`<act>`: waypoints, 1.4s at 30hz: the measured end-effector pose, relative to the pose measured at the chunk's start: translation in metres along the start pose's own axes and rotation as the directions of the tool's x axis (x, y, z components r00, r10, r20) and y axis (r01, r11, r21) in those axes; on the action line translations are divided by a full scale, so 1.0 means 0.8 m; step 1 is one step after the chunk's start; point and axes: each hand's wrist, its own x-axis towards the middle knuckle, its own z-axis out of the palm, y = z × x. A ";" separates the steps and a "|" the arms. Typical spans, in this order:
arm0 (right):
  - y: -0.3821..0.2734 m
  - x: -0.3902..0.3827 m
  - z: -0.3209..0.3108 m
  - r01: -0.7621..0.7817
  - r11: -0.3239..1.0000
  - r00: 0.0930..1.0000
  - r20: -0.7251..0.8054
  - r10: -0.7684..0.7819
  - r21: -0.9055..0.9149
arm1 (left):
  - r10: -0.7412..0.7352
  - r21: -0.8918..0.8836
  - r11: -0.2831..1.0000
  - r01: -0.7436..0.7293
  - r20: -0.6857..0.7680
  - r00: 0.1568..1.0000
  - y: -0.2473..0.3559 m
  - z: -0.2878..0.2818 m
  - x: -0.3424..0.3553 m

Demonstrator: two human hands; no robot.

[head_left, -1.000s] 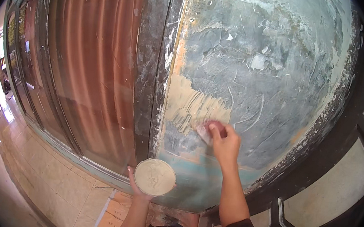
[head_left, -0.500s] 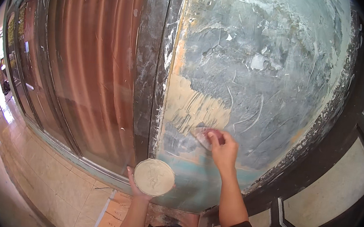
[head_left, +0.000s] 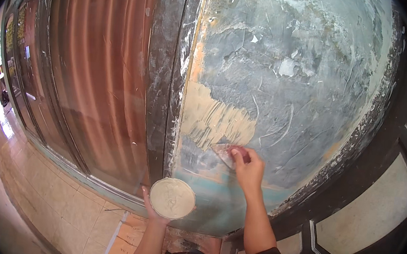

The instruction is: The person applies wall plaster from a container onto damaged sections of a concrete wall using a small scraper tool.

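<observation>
With my right hand [head_left: 248, 165] I grip a putty knife [head_left: 224, 154] by its reddish handle, its wide blade against the wall [head_left: 309, 113]. Just above the blade spreads a ridged patch of cream putty [head_left: 218, 123] on the grey, scraped surface. My left hand [head_left: 154, 210] holds up a round tub of putty [head_left: 172, 199] from below and the side, lower and to the left of the knife. Cream putty fills the tub's open top, with some marks in it. Most of the left fingers are hidden behind the tub.
A dark, paint-flecked frame post [head_left: 166, 73] borders the wall on the left, beside a window with a reddish-brown curtain [head_left: 106, 57]. Dark woodwork with pale panels [head_left: 368, 209] stands at the right. An orange-brown cardboard sheet [head_left: 124, 240] lies on the tiled floor [head_left: 63, 206].
The putty knife and my right hand have shifted very slightly left. The view has turned a little, and the tub stays in my left hand.
</observation>
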 end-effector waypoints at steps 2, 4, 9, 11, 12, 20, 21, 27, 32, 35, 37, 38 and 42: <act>-0.001 -0.002 0.005 0.068 0.997 0.998 0.016 -0.067 -0.042 | -0.001 0.002 1.000 0.001 -0.016 1.000 0.001 0.008 -0.002; -0.011 0.005 0.001 0.022 0.989 0.999 0.029 -0.018 -0.143 | -0.022 -0.021 1.000 0.022 0.021 1.000 0.000 0.016 -0.005; -0.022 0.027 -0.018 -0.101 0.991 0.992 -0.071 0.108 0.090 | -0.011 -0.033 0.999 0.011 -0.016 1.000 0.003 0.013 -0.008; -0.038 0.019 -0.023 -0.105 0.991 0.991 -0.072 0.110 0.080 | -0.007 -0.029 1.000 0.007 -0.002 1.000 0.004 0.012 -0.009; -0.027 0.011 -0.014 -0.103 0.991 0.992 -0.067 0.109 0.082 | -0.012 -0.053 0.999 0.012 -0.004 1.000 0.005 0.013 -0.011; -0.005 0.004 0.008 -0.071 0.997 0.997 0.016 0.071 0.007 | 0.007 -0.003 1.000 -0.007 -0.011 1.000 0.002 0.014 -0.011; -0.009 0.012 0.004 -0.102 0.990 0.994 -0.017 0.104 0.094 | -0.009 -0.013 1.000 0.009 -0.008 1.000 0.002 0.013 -0.012; -0.018 0.012 -0.008 -0.100 0.972 0.992 -0.052 0.113 0.212 | 0.018 -0.016 1.000 -0.019 -0.031 0.999 0.000 0.008 -0.014; 0.009 -0.017 0.017 -0.008 0.999 0.997 0.076 0.012 -0.051 | -0.012 -0.043 0.999 0.011 -0.032 0.999 -0.003 0.008 -0.013; -0.002 -0.004 0.013 -0.008 0.997 0.999 0.053 0.012 -0.074 | 0.044 -0.001 0.999 -0.045 -0.075 0.996 -0.006 0.002 -0.011; -0.014 0.012 0.004 0.026 0.994 0.999 0.027 -0.023 -0.102 | -0.026 -0.085 0.996 0.023 -0.030 0.999 -0.005 0.016 -0.018; -0.026 0.019 -0.001 -0.019 1.000 1.000 -0.015 0.018 -0.015 | -0.022 -0.086 0.996 0.019 -0.033 0.999 -0.005 0.011 -0.019; -0.023 0.021 -0.013 -0.048 0.983 0.992 -0.104 0.067 0.179 | -0.010 -0.094 0.996 0.004 -0.063 0.998 -0.007 0.011 -0.023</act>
